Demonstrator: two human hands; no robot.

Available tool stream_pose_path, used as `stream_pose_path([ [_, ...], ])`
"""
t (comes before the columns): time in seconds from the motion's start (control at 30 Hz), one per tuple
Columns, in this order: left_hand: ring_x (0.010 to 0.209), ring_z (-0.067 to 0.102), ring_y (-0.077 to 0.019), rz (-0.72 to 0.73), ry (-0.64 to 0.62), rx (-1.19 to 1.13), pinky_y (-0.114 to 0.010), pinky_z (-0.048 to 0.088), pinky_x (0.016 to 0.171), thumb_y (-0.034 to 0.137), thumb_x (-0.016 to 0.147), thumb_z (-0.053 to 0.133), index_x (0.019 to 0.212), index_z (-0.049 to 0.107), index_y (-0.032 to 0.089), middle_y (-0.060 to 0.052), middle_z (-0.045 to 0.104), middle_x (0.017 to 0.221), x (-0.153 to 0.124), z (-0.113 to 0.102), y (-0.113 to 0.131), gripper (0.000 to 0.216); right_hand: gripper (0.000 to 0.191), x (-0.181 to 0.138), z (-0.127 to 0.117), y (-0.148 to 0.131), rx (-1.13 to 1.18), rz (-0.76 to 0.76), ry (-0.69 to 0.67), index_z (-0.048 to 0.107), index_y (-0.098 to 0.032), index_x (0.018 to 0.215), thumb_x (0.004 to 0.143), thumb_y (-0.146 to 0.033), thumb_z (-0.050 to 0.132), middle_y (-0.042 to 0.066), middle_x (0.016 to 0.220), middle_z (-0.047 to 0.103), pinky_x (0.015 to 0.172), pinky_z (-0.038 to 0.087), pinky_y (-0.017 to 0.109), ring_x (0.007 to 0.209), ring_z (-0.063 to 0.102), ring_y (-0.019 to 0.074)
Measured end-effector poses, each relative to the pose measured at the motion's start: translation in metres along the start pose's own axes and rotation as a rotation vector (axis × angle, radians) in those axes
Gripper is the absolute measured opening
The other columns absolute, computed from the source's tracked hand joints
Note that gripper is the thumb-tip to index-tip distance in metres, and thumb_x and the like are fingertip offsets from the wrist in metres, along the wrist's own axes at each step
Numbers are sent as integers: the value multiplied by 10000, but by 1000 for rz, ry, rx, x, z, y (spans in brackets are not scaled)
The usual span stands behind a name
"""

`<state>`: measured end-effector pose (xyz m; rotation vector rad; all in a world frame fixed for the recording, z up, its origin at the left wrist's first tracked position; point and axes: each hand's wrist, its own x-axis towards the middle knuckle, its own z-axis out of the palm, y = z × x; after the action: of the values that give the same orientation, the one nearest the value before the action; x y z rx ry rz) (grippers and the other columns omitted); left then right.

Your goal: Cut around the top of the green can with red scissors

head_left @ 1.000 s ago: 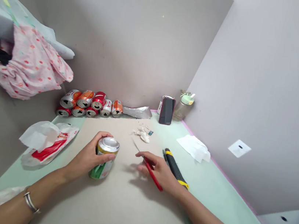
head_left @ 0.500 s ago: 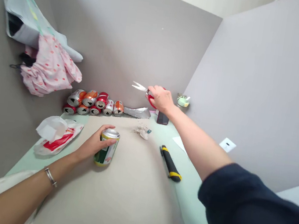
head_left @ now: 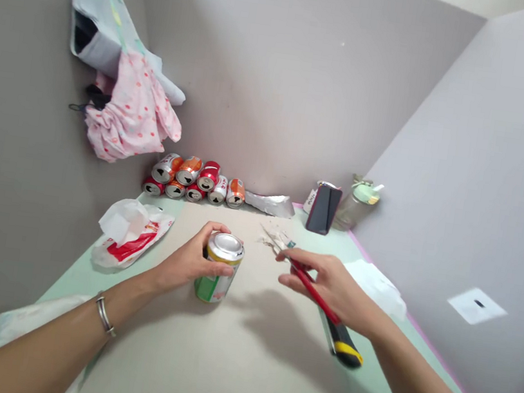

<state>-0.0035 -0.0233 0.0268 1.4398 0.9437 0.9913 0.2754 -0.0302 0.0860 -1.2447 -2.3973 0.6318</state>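
My left hand (head_left: 199,256) is wrapped round the upper part of a green and white drink can (head_left: 213,287) with a silver top. The can stands on a beige board (head_left: 172,353). To its right, my right hand (head_left: 327,287) grips a pair of red-handled scissors (head_left: 310,285), the blades pointing away toward the back left. Below the scissors lies a black and yellow utility knife (head_left: 343,348), partly covered by my right hand and the scissors. Behind the blades, some crumpled tissue (head_left: 280,235) rests on the board.
Several empty cans (head_left: 196,181) are stacked along the back wall, beside a strip of cut metal (head_left: 270,204). A phone (head_left: 323,208) leans near a bottle (head_left: 358,203) at the back right. A plastic wrapper (head_left: 131,246) lies at left, under a hanging polka-dot cloth (head_left: 132,110).
My right hand has come down from the back of the table with the scissors, nearer the can and over the knife. My left hand keeps its hold on the can. The view has shifted.
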Motion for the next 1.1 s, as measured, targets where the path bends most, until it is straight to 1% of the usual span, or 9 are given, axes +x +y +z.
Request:
stream_pose_path([
  [0.07,1080,612,-240,-2,-11,-9,-319,483,863,315,720,832,1139,464,242,-59,644,1177,-1,0,2,563,312,-7,-5,-2,-101,0,-71,689,-241,1064,943,-517,610,-11,737,601,621,417,255,668,520,158],
  [0.2,1036,570,-205,25,-43,29,-283,434,864,281,688,864,1135,515,237,-16,610,1126,1,-3,2,568,283,-12,1,1,-230,-79,-102,686,-238,1061,943,-490,636,-1,789,644,655,414,260,689,563,163],
  [0.3,995,543,-190,18,-59,55,-270,407,856,266,678,873,1143,550,235,5,582,1066,2,-3,0,567,250,-11,8,5,-317,-101,-130,685,-236,1047,957,-461,623,-7,752,625,610,377,257,639,545,159],
  [0.37,1017,533,-195,9,-65,63,-273,396,876,262,691,864,1158,553,239,4,572,1089,2,-2,0,561,237,-9,9,6,-348,-116,-156,684,-238,1024,961,-456,618,-19,719,597,581,346,253,602,519,151],
  [0.5,1035,534,-204,-17,-59,71,-277,395,883,271,701,850,1175,552,243,-1,571,1116,2,0,3,561,242,-9,4,6,-365,-122,-171,681,-242,1020,961,-468,619,-31,686,579,569,317,251,585,509,148],
  [0.63,1058,536,-209,-31,-51,66,-281,396,897,281,704,843,1179,549,242,-7,574,1128,1,1,5,559,251,-12,1,8,-364,-131,-176,674,-241,1041,965,-473,616,-18,736,625,581,316,257,626,549,159],
  [0.8,1054,529,-206,-41,-50,77,-278,393,893,302,700,841,1184,550,246,-4,579,1130,0,2,6,568,233,-11,1,8,-343,-123,-186,664,-240,968,951,-470,640,-23,737,627,581,313,256,635,549,158],
  [0.93,1058,523,-213,-63,-57,73,-284,394,889,326,716,831,1193,549,254,-7,580,1139,0,2,7,559,240,-10,1,10,-305,-105,-205,659,-252,1019,958,-482,628,-20,765,636,596,327,255,661,562,160],
  [1.1,1046,531,-221,-75,-53,74,-291,405,870,341,730,819,1189,549,254,-14,579,1137,-1,2,9,539,240,-9,3,12,-307,-90,-219,658,-251,1024,956,-479,629,-27,747,619,589,320,257,636,537,153],
])
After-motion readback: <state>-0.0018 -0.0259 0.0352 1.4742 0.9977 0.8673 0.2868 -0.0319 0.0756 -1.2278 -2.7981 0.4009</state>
